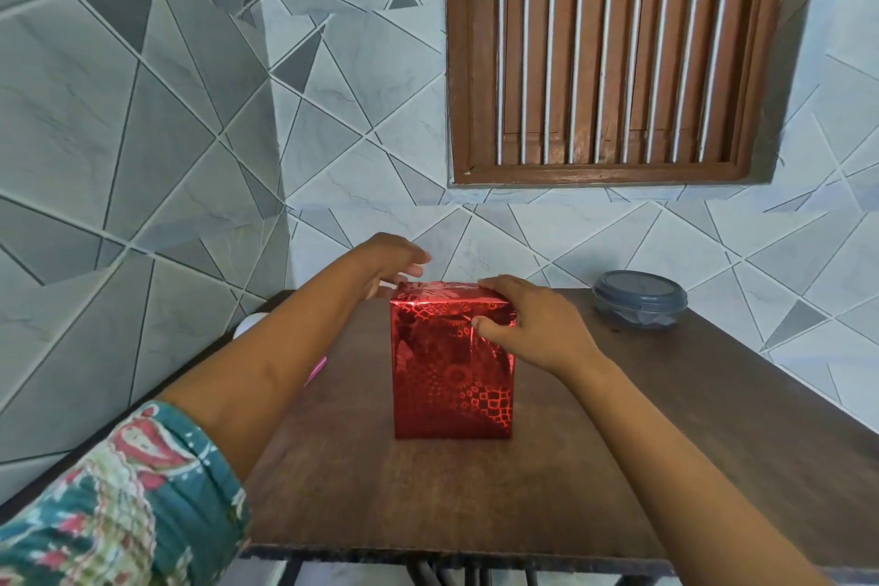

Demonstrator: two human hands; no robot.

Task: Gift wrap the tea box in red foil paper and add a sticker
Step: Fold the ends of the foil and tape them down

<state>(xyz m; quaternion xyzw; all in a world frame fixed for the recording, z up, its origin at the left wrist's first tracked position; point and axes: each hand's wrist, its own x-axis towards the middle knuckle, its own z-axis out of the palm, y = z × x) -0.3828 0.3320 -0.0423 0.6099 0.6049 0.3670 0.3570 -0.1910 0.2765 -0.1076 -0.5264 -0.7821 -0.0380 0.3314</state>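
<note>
The tea box (452,376) stands upright in the middle of the brown wooden table (475,500), fully covered in shiny red patterned foil paper. My right hand (532,324) grips its top right corner, thumb on the front face and fingers over the top. My left hand (390,266) hovers at the box's top left rear edge, fingers spread and touching the foil there. No sticker is visible on the box's front face.
A grey round lidded container (639,300) sits at the table's back right. A pink object (316,369) and something white (249,324) lie at the left edge, mostly hidden by my left forearm. Tiled walls close in behind and left.
</note>
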